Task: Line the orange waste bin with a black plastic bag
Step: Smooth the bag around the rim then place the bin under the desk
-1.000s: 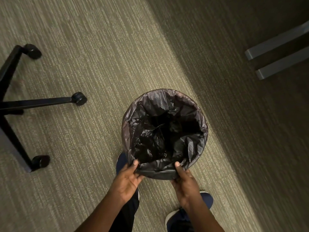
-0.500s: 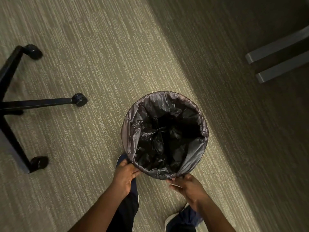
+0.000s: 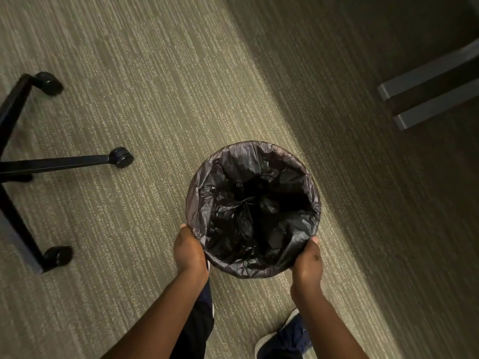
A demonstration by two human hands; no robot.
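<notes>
A round waste bin stands on the carpet below me, seen from straight above. A black plastic bag (image 3: 252, 211) fills its inside and is folded out over the whole rim, so the bin's orange wall is hidden. My left hand (image 3: 188, 248) grips the bag-covered rim at its near left side. My right hand (image 3: 308, 260) grips the rim at its near right side. The bag's crumpled bottom sags into the dark middle of the bin.
The black legs and castors of an office chair (image 3: 120, 158) reach in from the left. Two grey furniture feet (image 3: 425, 97) lie at the upper right in shadow. My shoe (image 3: 282, 338) is on the carpet just behind the bin.
Both hands have slid apart along the rim, from the near edge out to its left and right sides. The bag's fold over the near rim now lies smoother.
</notes>
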